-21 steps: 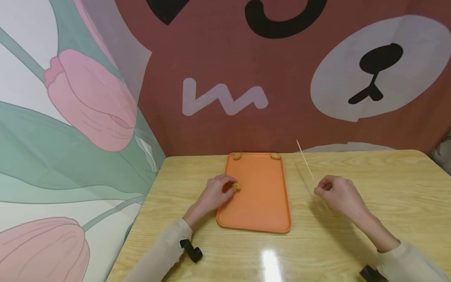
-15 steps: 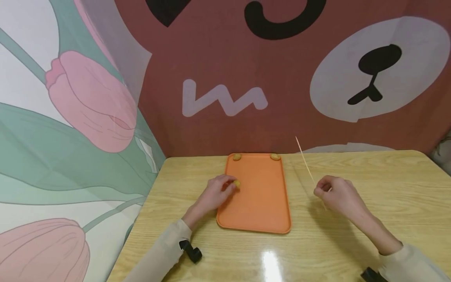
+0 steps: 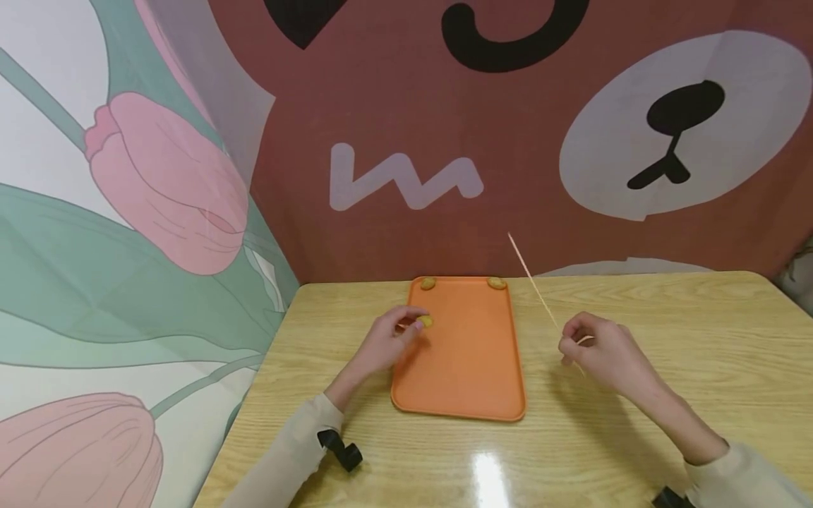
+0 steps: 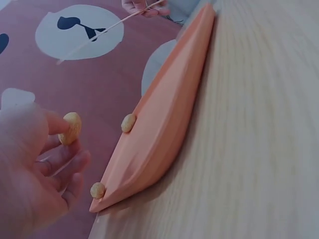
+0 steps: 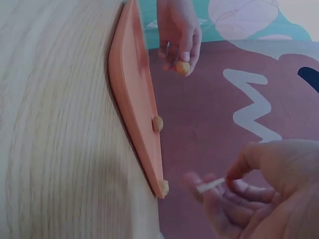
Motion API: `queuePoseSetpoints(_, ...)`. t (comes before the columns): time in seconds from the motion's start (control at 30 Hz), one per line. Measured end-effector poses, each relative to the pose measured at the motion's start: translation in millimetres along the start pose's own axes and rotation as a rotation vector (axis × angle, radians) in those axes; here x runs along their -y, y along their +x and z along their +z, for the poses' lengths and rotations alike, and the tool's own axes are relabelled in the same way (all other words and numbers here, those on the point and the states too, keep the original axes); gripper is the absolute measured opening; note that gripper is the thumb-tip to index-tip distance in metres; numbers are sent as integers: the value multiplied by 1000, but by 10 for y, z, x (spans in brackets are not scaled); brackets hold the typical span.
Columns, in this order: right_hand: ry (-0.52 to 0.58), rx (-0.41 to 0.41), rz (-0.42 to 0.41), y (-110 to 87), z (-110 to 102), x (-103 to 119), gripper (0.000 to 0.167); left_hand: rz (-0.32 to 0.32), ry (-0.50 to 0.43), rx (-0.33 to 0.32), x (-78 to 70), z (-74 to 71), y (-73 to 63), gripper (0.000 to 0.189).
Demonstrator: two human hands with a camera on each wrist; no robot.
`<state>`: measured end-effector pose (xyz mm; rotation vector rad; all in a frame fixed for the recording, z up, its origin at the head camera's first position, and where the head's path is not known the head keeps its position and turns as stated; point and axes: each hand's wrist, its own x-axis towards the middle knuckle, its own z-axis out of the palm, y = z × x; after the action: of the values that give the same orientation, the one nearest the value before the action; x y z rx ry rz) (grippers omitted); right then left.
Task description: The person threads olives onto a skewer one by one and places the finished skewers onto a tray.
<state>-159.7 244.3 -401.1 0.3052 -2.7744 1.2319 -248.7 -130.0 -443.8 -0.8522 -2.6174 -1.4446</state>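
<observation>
Between thumb and fingertips, my left hand (image 3: 385, 337) pinches a small golden-brown oval ball (image 4: 71, 128) with a slightly rough surface. In the head view that hand hovers over the left side of an orange tray (image 3: 466, 367), and a shadow falls beneath it. To the right of the tray, my right hand (image 3: 600, 353) pinches a thin pale wooden skewer (image 3: 533, 283) near its lower end. The skewer slants up and to the left, its tip toward the wall. Two similar balls sit in the tray's far corners, one at the left (image 3: 428, 283) and one at the right (image 3: 497, 283).
The tray lies on a light wood table (image 3: 330, 317) whose far edge meets a reddish-brown wall (image 3: 406, 240) with a bear drawing. A tulip-printed wall (image 3: 165, 183) stands at the left. Black wrist mounts (image 3: 341, 450) show at both sleeves.
My left hand has lifted the ball off the tray and slightly away from me. The right hand has shifted a little left, and the skewer's tip has swung left and up.
</observation>
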Motion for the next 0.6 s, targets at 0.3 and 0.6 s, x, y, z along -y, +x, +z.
queuePoseSetpoints(0.3, 364, 101, 17, 11, 42, 67, 10, -127, -320, -27, -118, -73, -21, 29)
queuePoseSetpoints(0.6, 672, 334, 34, -5, 111, 68, 13, -152, -833, -32, -146, -112, -11, 36)
